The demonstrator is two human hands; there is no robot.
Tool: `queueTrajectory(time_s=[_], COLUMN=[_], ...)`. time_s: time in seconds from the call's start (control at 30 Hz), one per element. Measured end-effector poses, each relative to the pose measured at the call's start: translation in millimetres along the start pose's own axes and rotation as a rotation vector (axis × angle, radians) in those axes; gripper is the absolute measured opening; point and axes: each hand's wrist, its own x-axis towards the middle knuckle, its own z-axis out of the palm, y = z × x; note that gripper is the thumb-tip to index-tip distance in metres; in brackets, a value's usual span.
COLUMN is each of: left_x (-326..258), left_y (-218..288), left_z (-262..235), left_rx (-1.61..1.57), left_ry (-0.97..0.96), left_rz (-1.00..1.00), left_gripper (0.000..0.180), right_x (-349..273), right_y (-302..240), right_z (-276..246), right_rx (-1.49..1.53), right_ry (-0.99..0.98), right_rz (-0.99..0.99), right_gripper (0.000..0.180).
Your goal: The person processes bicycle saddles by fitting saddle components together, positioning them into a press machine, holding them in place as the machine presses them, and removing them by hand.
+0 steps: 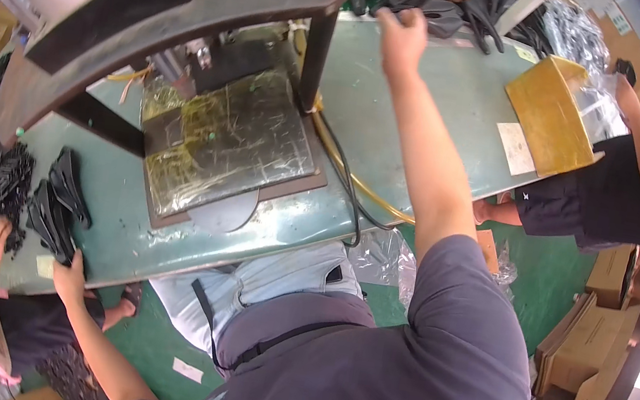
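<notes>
My right hand [400,37] is stretched far across the green table [437,93], fingers loosely curled and half open, gripping nothing, just short of the dark glove pile [443,6] at the far edge. My left hand [70,273] is down at the near left edge, fingers pinching the black gloves [59,209] stacked there. Between my arms sits the press plate [225,139], covered in crinkled gold foil. A yellow box [552,111] lies right of my outstretched arm.
</notes>
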Motion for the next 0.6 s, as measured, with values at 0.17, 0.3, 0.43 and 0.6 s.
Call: queueTrajectory(time_s=[0.17,0.3,0.43,0.6], left_x=[-73,-109,-135,-179], left_y=[47,52,49,56], left_z=[-24,-48,-54,-19], left_rx=[-0.448,-0.834,-1.858,-2.236], left_ry=[0.003,-0.249,-0.537,-0.864], left_rz=[0.05,-0.316,-0.498,-0.48], left_gripper=[0.052,0.03,0.039,0.047], right_x=[-118,-170,-210,-245], right_y=[-38,-76,-106,-142], right_z=[-29,-57,-66,-54], right_rx=[0.091,0.136,0.173,0.309], right_ry=[-0.172,-0.223,-0.361,-0.55], right_rz=[0.097,-0.108,-0.19,-0.288], right_gripper=[0.051,0.042,0.033,0.024])
